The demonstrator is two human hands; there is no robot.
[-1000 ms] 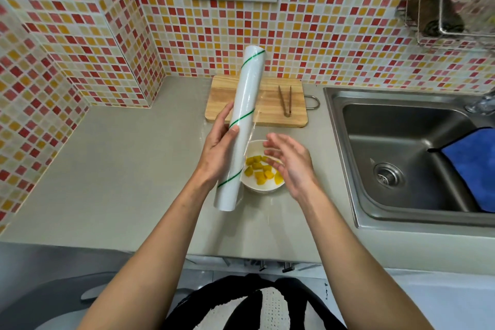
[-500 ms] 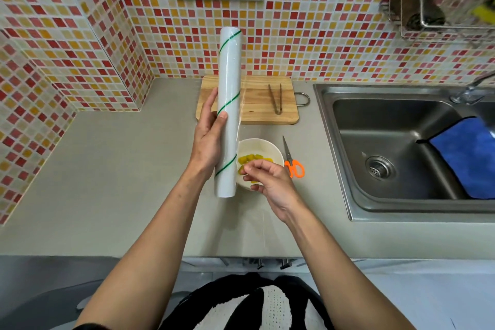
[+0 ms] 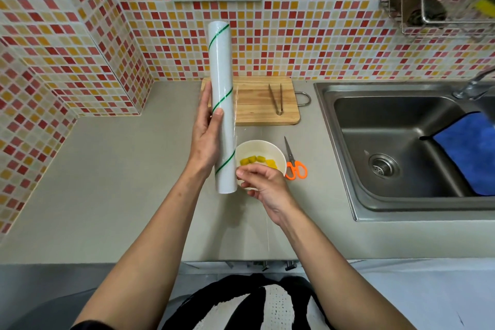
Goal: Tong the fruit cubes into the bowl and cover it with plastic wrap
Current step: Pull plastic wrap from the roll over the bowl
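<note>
Counter (image 3: 112, 174): the grey surface is filling the middle of the frame, with the sink (image 3: 401, 147) at right; the view is being held slightly lower and wider than a second ago.
Board (image 3: 254, 100): it is lying at upper centre against the tiled wall, with the tongs (image 3: 276, 99) resting on it, unused; the tonging step is judged finished.
Roll (image 3: 222, 107): it is being held nearly upright at centre, straighter than a second ago, when it was leaning to the right.
Left hand (image 3: 206, 136): it is being kept closed around the roll's left side, thumb on the front.
Bowl (image 3: 261, 161): it is standing on the counter just right of the roll's lower end, with the yellow cubes (image 3: 258, 161) inside.
Right hand (image 3: 262, 182): a second ago it was spread open above the bowl; now it is being pinched together at the roll's lower end, over the bowl's near rim. Film between the fingertips cannot be made out, though a faint sheet edge is showing below.
Scissors (image 3: 293, 165): uncovered by the hand's shift, they are lying just right of the bowl.
Meaning: the wrap's free edge is probably being found, so covering is only beginning.
</note>
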